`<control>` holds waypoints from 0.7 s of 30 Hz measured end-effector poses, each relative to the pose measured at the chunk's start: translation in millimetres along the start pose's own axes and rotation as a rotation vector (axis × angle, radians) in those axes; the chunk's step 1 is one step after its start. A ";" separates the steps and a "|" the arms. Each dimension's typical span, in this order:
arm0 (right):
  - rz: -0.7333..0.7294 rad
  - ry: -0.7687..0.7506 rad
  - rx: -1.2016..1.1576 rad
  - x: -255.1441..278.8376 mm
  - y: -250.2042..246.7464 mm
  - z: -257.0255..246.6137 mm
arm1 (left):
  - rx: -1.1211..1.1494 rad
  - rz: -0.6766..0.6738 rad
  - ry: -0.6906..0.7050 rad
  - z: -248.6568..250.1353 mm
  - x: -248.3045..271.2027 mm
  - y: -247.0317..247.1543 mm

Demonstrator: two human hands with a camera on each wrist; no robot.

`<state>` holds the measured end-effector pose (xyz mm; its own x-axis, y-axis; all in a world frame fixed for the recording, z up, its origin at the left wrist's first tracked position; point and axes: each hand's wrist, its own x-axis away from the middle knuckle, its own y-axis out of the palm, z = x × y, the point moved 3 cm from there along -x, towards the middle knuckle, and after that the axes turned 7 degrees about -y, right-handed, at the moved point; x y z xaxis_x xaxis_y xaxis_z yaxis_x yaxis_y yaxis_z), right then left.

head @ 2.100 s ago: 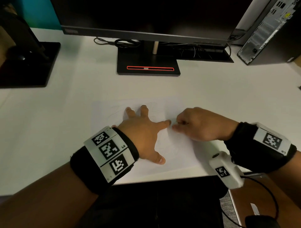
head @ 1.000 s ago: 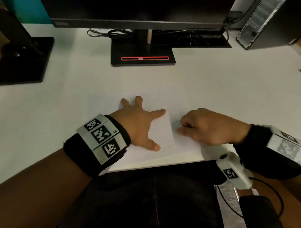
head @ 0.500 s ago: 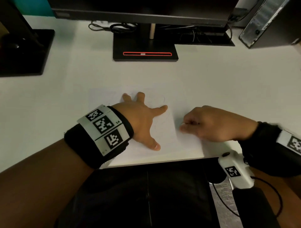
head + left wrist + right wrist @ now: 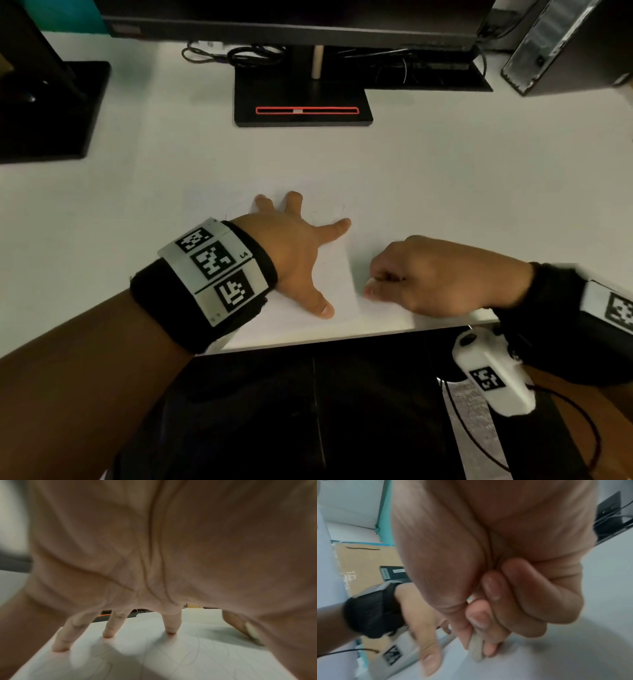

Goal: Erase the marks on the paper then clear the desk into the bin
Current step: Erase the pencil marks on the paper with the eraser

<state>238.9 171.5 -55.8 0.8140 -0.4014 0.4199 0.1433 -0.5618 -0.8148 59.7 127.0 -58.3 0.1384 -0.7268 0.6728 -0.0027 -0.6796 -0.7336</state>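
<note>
A white sheet of paper (image 4: pixel 342 274) with faint pencil lines lies at the desk's near edge. My left hand (image 4: pixel 294 246) is spread flat on it, fingers straight and pressing the paper (image 4: pixel 188 655) down. To its right, my right hand (image 4: pixel 428 274) is curled and pinches a small whitish eraser (image 4: pixel 475 651) between thumb and fingers, its tip against the paper (image 4: pixel 539 662). In the head view only a pale bit of the eraser (image 4: pixel 369 282) shows at the fingertips. No bin is in view.
A black monitor base (image 4: pixel 303 102) with a red strip stands behind the paper, cables (image 4: pixel 239 54) beside it. A second black stand (image 4: pixel 48 109) sits at the far left and a computer tower (image 4: pixel 565 44) at the far right. The desk edge (image 4: pixel 342 339) runs just below my hands.
My right hand with the eraser has slid to the right, away from the left index finger, then back and forth slightly. The left hand stays spread on the paper.
</note>
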 end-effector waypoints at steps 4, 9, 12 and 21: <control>0.036 0.011 0.021 -2.3 -4.3 2.8 | 0.008 0.005 0.005 0.1 0.5 0.6; 0.012 0.006 -0.004 -6.5 -3.6 2.6 | 0.011 0.000 0.011 0.6 0.6 0.6; 0.044 -0.001 0.016 -8.8 -3.9 3.0 | 0.009 0.001 0.010 0.6 -0.2 1.0; 0.030 -0.034 0.042 -10.9 -2.1 -0.2 | 0.014 -0.004 0.012 0.0 -1.5 0.7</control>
<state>229.7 177.0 -58.6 0.8368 -0.3922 0.3822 0.1420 -0.5187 -0.8431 59.5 127.6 -59.8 0.1262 -0.7256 0.6764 0.0115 -0.6807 -0.7324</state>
